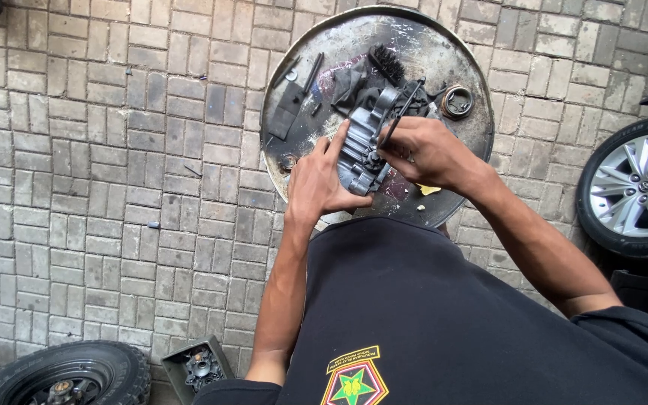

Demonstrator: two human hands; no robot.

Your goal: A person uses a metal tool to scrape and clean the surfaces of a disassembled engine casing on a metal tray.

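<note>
Left hand [322, 182]: grip clenched on grey metal housing [361, 150], held just above round drum top [459, 142]. Right hand [427, 152]: grip pinching thin black rod [403, 112] against housing. Black brush [386, 64] and metal ring [457, 101] on drum top behind. Alloy wheel [635, 187] at right, on paved floor [114, 150].

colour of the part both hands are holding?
Dull grey metal housing, darkened with grime; head view, the only one, shows it.

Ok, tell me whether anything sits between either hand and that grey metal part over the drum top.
Nothing visible does. The left hand grips the grey metal part directly from its side, and the right hand rests on it, pinching a thin black rod.
</note>
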